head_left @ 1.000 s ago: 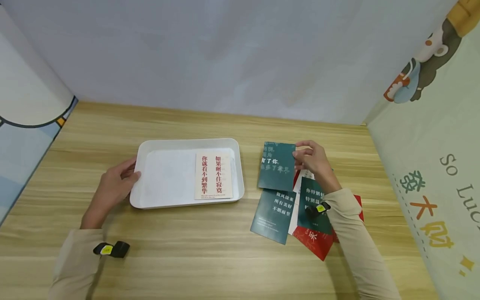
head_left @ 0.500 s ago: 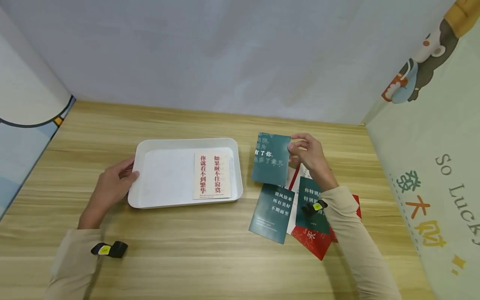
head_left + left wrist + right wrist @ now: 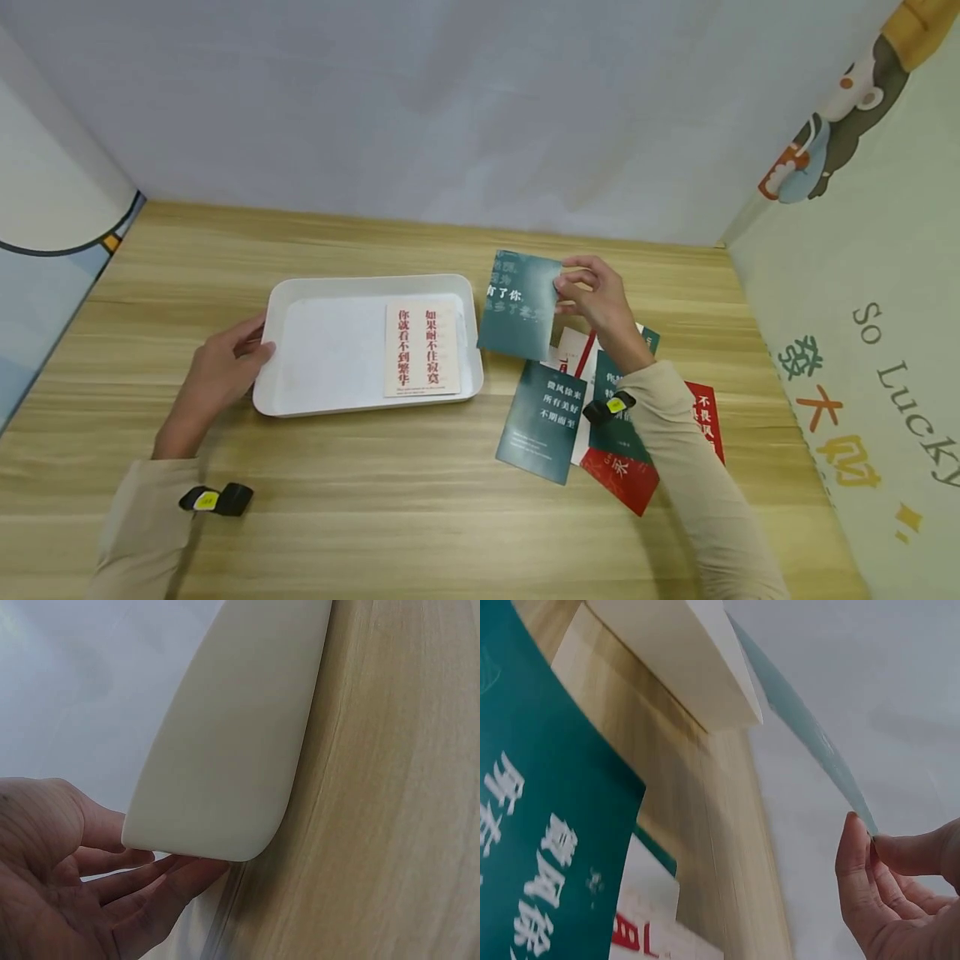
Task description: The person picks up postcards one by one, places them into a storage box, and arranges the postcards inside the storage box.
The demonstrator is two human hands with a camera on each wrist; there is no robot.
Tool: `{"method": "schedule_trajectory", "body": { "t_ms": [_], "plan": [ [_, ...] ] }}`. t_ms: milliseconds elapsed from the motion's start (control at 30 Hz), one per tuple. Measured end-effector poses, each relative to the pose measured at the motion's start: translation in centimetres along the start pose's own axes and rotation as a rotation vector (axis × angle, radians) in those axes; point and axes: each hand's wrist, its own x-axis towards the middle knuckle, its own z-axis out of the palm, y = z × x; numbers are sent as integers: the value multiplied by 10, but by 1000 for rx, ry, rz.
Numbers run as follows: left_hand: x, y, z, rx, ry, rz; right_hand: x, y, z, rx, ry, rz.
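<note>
In the head view my right hand (image 3: 596,296) pinches a dark green card (image 3: 521,307) by its right edge, thumb against fingertips. The card, printed with white characters, is raised above the table beside the tray's right end; seen edge-on in the right wrist view, the card (image 3: 810,735) bends slightly. My left hand (image 3: 225,362) grips the left end of a white tray (image 3: 318,404), the thumb at the rim and the other fingers along the outer side wall (image 3: 217,772). Inside the tray, toward its right end, lies a cream card (image 3: 422,350) with red characters.
Below my right hand and forearm, several cards overlap on the table: a green card (image 3: 542,425) with white writing, a red card (image 3: 622,479), another red card (image 3: 705,408) and some white ones. A pale cloth (image 3: 450,108) hangs behind the wooden table (image 3: 360,500).
My right hand has carried the green card up from the overlapping cards and leftward, close to the tray. The left hand stays at the tray's left end.
</note>
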Motion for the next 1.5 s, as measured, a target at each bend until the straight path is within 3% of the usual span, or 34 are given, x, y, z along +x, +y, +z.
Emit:
{"method": "schedule_trajectory", "body": {
  "t_ms": [733,1067,1500],
  "plan": [
    [-2,0,-1,-9,4,7,0,-2,62,66,-116,-29],
    [-2,1,-1,-8,5,3,0,-1,87,100,-115,-30],
    [-3,1,0,-14,21,10,-2,-3,113,59,-125,-53]
  ]
}}
